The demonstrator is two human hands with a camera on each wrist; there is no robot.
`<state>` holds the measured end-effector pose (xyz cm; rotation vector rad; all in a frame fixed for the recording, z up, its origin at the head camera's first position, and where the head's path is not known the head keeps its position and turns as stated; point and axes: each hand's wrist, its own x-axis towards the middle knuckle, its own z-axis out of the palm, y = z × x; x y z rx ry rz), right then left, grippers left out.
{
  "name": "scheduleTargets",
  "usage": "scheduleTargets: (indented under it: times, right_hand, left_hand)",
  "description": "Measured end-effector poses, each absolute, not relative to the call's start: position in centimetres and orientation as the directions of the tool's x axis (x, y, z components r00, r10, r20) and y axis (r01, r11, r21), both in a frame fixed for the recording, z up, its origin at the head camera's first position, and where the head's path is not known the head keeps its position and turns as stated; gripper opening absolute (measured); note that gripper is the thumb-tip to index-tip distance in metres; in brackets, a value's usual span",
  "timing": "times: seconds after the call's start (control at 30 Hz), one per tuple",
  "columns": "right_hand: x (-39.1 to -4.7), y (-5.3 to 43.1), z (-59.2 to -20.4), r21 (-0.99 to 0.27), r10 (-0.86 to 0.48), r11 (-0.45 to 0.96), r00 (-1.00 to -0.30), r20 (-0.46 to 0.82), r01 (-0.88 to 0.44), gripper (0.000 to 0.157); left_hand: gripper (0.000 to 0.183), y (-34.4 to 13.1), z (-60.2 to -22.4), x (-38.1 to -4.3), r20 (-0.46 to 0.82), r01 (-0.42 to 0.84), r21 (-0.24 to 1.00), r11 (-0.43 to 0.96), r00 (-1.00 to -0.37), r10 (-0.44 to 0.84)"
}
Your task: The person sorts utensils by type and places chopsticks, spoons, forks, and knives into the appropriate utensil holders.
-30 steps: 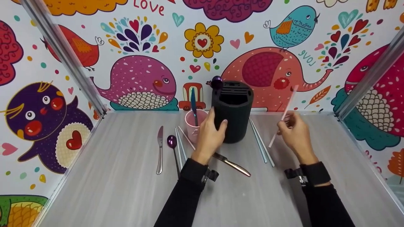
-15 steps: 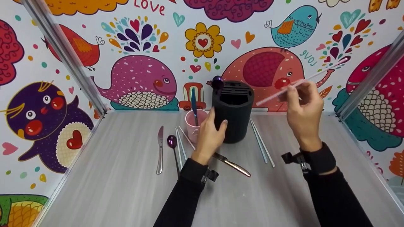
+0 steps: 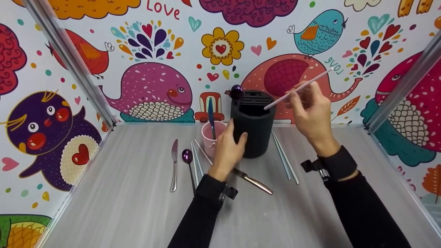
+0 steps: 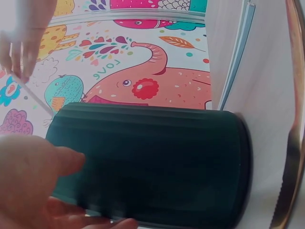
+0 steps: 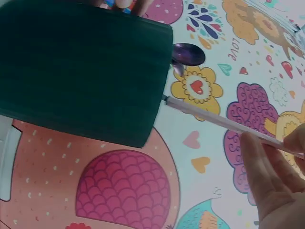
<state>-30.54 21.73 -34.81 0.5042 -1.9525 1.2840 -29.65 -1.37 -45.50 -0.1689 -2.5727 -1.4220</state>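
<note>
My left hand (image 3: 228, 150) grips the left side of a dark green-black utensil holder (image 3: 255, 137), thumb on its front. The holder stands upright with a slotted top and a wide front opening. A purple spoon (image 3: 236, 92) sticks up from its back left. My right hand (image 3: 311, 110) pinches a pale pink chopstick (image 3: 299, 89), slanted, its lower end over the right side of the opening. In the right wrist view, the chopstick (image 5: 214, 117) reaches the holder's rim (image 5: 164, 86) with its tip. The left wrist view shows the holder's side (image 4: 152, 162) close up, under my left hand (image 4: 33, 181).
A pink cup (image 3: 207, 143) holding a blue-bladed knife (image 3: 211, 113) stands left of the holder. Around lie a silver knife (image 3: 174, 168), a purple spoon (image 3: 187, 156), several pale chopsticks (image 3: 286, 158) and a gold-handled knife (image 3: 256, 183). Patterned walls enclose the table.
My right hand has lifted the chopstick off the table's right side, turned it, and brought it left to the holder's opening. My left hand has kept its hold on the holder.
</note>
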Motion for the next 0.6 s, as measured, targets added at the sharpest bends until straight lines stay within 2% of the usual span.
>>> scheduleTargets:
  times: [0.3,0.43,0.6]
  right_hand:
    - [-31.6,21.3,-36.8,-0.569,0.04,0.56,-0.666,0.745,-0.603,0.02]
    - [-31.9,21.0,-37.7,-0.558,0.018,0.618,-0.699,0.715,-0.554,0.023]
    - [-32.4,20.8,-38.6,-0.574,0.006,0.65,-0.752,0.659,-0.498,0.018]
  left_hand:
    - [0.073,-1.5,-45.5,-29.7,0.244,0.207,0.813,0.544,-0.97,0.006]
    - [0.073,-1.5,-45.6,-29.7,0.22,0.191,0.826,0.531,-0.975,0.009]
    - [0.073,-1.5,-45.6,-29.7,0.221,0.192,0.827,0.528,-0.975,0.008]
